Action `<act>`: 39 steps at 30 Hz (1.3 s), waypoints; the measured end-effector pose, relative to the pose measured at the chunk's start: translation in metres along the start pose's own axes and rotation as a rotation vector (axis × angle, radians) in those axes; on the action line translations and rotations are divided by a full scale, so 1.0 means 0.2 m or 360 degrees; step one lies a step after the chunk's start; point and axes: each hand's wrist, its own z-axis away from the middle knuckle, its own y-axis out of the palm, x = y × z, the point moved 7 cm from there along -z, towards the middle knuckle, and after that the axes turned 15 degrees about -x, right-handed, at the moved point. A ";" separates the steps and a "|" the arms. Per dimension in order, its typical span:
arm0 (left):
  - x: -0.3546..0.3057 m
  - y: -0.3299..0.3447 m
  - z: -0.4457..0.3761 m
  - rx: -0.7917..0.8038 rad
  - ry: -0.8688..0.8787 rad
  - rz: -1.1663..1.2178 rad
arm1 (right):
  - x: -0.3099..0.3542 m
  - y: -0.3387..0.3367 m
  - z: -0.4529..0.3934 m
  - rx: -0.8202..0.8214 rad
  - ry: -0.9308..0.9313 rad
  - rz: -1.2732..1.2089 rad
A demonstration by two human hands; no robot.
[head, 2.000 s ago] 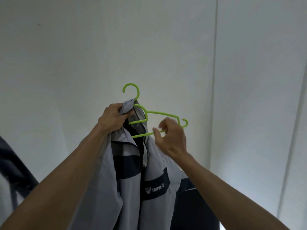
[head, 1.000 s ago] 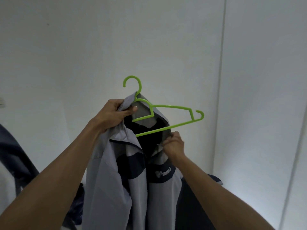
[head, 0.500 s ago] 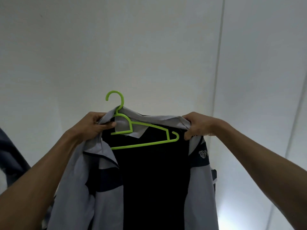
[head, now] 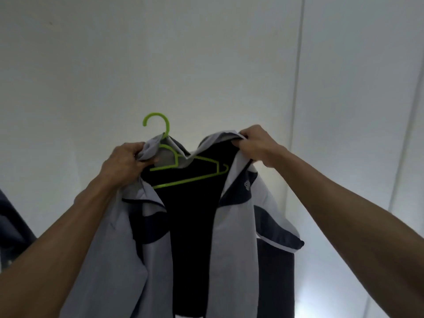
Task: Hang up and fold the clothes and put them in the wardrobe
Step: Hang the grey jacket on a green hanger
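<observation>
A grey and dark navy jacket hangs open in front of me, its dark lining facing me. A lime green plastic hanger sits inside it, hook pointing up above the collar. My left hand grips the jacket's left shoulder together with the hanger's left end. My right hand grips the right side of the collar and holds it up just above the hanger's right tip. The hanger's right arm is bare against the lining.
White wall panels fill the background, with vertical seams on the right. A dark garment shows at the left edge.
My right hand let go of the hanger, took the jacket's right collar and pulled it wide to the right. The jacket now hangs open with the hanger inside.
</observation>
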 end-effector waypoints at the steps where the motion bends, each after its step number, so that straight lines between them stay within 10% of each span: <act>1: -0.02 -0.05 -0.04 -0.0076 -0.0001 -0.0039 | 0.06 0.00 -0.02 -0.0031 0.0008 -0.0069; 6: -0.02 -0.31 -0.27 -0.0289 0.0019 -0.0089 | 0.37 0.11 -0.10 0.0147 0.0154 -0.0623; 12: 0.04 -0.24 -0.18 -0.0121 -0.0011 -0.0004 | 0.31 0.19 -0.12 -0.0276 0.0071 0.0015; 39: -0.30 0.35 0.10 -0.0020 -0.0025 0.0193 | 0.06 0.13 0.07 -0.0066 -0.0224 0.0586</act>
